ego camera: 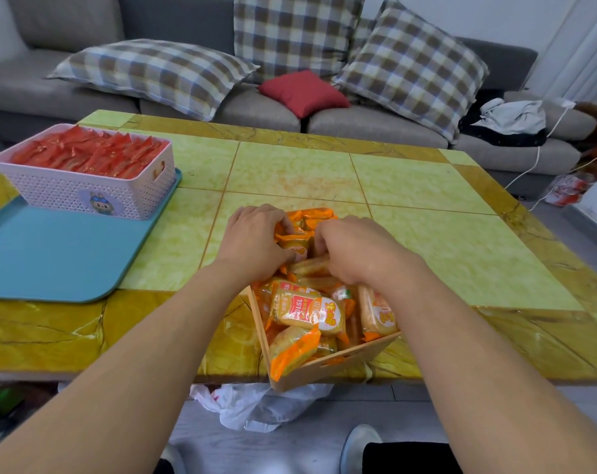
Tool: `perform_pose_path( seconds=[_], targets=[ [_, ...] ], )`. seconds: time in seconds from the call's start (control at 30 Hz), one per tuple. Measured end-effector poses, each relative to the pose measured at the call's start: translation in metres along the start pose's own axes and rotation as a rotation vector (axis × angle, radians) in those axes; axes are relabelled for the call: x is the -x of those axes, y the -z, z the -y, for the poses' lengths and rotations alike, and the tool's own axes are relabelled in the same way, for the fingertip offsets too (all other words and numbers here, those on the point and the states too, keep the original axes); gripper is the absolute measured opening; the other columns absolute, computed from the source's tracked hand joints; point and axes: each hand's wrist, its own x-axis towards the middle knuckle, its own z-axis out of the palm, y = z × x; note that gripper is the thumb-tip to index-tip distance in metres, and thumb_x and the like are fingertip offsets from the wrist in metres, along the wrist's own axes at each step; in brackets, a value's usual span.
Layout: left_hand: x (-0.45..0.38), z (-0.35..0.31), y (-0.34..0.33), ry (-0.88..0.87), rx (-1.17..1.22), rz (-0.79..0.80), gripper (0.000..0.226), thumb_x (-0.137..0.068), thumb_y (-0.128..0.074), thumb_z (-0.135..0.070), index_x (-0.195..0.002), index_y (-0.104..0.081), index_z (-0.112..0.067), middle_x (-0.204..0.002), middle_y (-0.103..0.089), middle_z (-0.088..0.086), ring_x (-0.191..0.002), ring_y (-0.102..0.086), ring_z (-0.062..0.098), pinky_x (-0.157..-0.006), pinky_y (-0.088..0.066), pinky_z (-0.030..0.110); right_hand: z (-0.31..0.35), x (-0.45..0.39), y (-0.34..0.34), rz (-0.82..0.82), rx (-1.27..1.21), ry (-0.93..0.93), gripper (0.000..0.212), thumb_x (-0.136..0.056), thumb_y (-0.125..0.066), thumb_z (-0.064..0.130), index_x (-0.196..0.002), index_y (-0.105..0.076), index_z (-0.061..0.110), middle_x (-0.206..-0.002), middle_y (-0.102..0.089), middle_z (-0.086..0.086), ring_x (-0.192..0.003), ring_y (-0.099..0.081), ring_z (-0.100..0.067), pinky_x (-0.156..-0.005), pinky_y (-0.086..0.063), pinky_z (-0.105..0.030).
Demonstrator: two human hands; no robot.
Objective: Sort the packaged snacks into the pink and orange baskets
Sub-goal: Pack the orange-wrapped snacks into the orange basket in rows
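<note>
On a yellow tiled surface [290,172] before a grey sofa [85,97], left hand [252,241] and right hand [355,251] pinch orange snack packets [307,311] in the overfull orange basket [324,369], best pressed flat; pink basket [85,193] sits far-left.

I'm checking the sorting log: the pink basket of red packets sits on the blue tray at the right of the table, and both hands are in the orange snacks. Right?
Not quite. The head view shows the pink basket of red packets on the blue tray at the left of the table, not the right. Both hands, left and right, are indeed in the orange snacks.
</note>
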Motion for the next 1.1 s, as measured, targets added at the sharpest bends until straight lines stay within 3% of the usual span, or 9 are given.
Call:
perform_pose_path(
  seconds=[0.13,0.27,0.37,0.43,0.53,0.7,0.9,1.0,1.1],
  targets=[
    [-0.003,0.009,0.002,-0.032,0.169,0.013,0.014,-0.086,-0.074,-0.038,-0.092,-0.073,-0.026,-0.120,-0.069,-0.003,-0.121,-0.056,0.022,-0.108,-0.038,0.045,-0.018,-0.007,0.006,-0.098,-0.387,0.054,0.031,-0.083,-0.077,0.015,-0.103,-0.061,0.034,-0.104,-0.060,0.011,-0.087,-0.057,-0.011,-0.068,-0.044,-0.029],
    [0.002,0.009,0.009,-0.019,0.448,-0.012,0.027,-0.100,-0.056,-0.037,-0.103,-0.075,-0.019,-0.119,-0.069,-0.005,-0.117,-0.058,0.015,-0.103,-0.044,0.045,-0.027,-0.008,0.016,-0.253,-0.686,0.111,0.036,-0.083,-0.081,0.014,-0.106,-0.062,0.035,-0.101,-0.063,0.015,-0.080,-0.061,-0.006,-0.069,-0.051,-0.026],
    [0.008,0.006,0.014,-0.042,0.446,0.038,0.027,-0.094,-0.062,-0.051,-0.100,-0.077,-0.030,-0.131,-0.064,-0.012,-0.136,-0.042,0.008,-0.111,-0.032,0.034,-0.027,-0.008,0.020,-0.359,-0.813,0.129,0.039,-0.081,-0.083,0.011,-0.107,-0.064,0.033,-0.102,-0.067,0.014,-0.087,-0.067,-0.007,-0.077,-0.056,-0.029],
    [0.010,0.005,0.014,-0.087,0.366,0.057,0.025,-0.091,-0.067,-0.050,-0.099,-0.079,-0.030,-0.137,-0.061,-0.011,-0.142,-0.035,0.012,-0.115,-0.026,0.033,-0.026,-0.008,0.019,-0.368,-0.869,0.156,0.041,-0.080,-0.083,0.008,-0.108,-0.064,0.032,-0.104,-0.069,0.012,-0.091,-0.067,-0.006,-0.080,-0.058,-0.030],
    [0.015,0.006,0.011,-0.091,0.291,0.069,0.028,-0.089,-0.067,-0.051,-0.102,-0.080,-0.031,-0.141,-0.058,-0.008,-0.146,-0.029,0.016,-0.118,-0.022,0.034,-0.029,-0.008,0.017,-0.328,-0.887,0.166,0.045,-0.078,-0.085,0.009,-0.111,-0.066,0.031,-0.107,-0.071,0.010,-0.095,-0.068,-0.007,-0.084,-0.058,-0.032],
    [0.018,0.003,0.008,-0.120,0.137,0.103,0.045,-0.085,-0.051,-0.072,-0.107,-0.076,-0.041,-0.148,-0.051,-0.011,-0.150,-0.022,0.018,-0.121,-0.017,0.051,-0.038,-0.006,0.014,-0.289,-0.801,0.139,0.039,-0.070,-0.091,0.010,-0.100,-0.072,0.027,-0.100,-0.074,0.009,-0.093,-0.070,-0.011,-0.088,-0.058,-0.039],
    [0.019,-0.006,0.012,-0.088,-0.130,0.260,0.034,-0.088,-0.057,-0.067,-0.105,-0.075,-0.043,-0.166,-0.019,-0.010,-0.155,0.013,0.018,-0.122,0.012,0.053,-0.046,-0.001,0.017,-0.296,-0.602,0.103,0.035,-0.074,-0.086,0.004,-0.093,-0.069,0.028,-0.096,-0.069,0.014,-0.092,-0.065,-0.010,-0.078,-0.054,-0.031],
    [0.015,-0.008,0.011,-0.074,-0.219,0.341,0.032,-0.085,-0.061,-0.067,-0.102,-0.075,-0.045,-0.169,-0.003,-0.010,-0.152,0.026,0.022,-0.120,0.016,0.056,-0.044,-0.003,0.012,-0.281,-0.541,0.108,0.041,-0.073,-0.086,0.001,-0.087,-0.065,0.033,-0.096,-0.068,0.013,-0.092,-0.066,-0.010,-0.081,-0.056,-0.036],
    [0.013,-0.011,0.010,-0.066,-0.258,0.356,0.028,-0.081,-0.068,-0.065,-0.098,-0.076,-0.044,-0.169,0.000,-0.010,-0.151,0.027,0.024,-0.120,0.016,0.057,-0.040,-0.005,0.007,-0.275,-0.504,0.114,0.044,-0.074,-0.085,0.000,-0.084,-0.062,0.037,-0.098,-0.067,0.013,-0.093,-0.065,-0.010,-0.082,-0.057,-0.036]
  ],
)
